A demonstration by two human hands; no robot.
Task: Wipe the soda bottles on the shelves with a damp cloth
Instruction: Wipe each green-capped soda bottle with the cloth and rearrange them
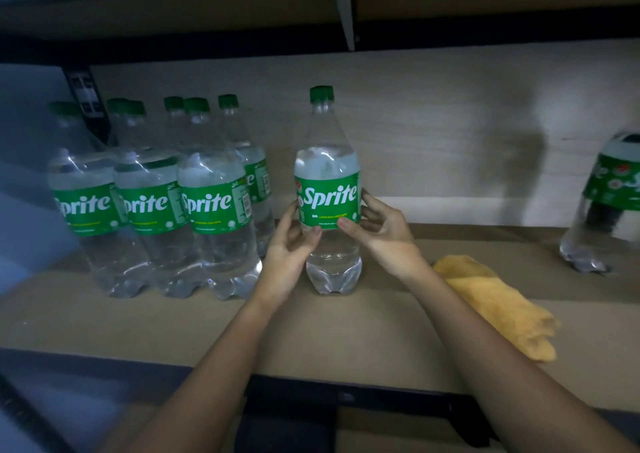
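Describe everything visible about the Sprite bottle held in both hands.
The Sprite bottle is clear plastic with a green cap, a green wrap label with white lettering and clear liquid inside. It stands upright on the shelf board, apart from the bottle group on its left. The left hand and right hand grip it at label height, thumbs in front. The yellow cloth lies untouched to its right.
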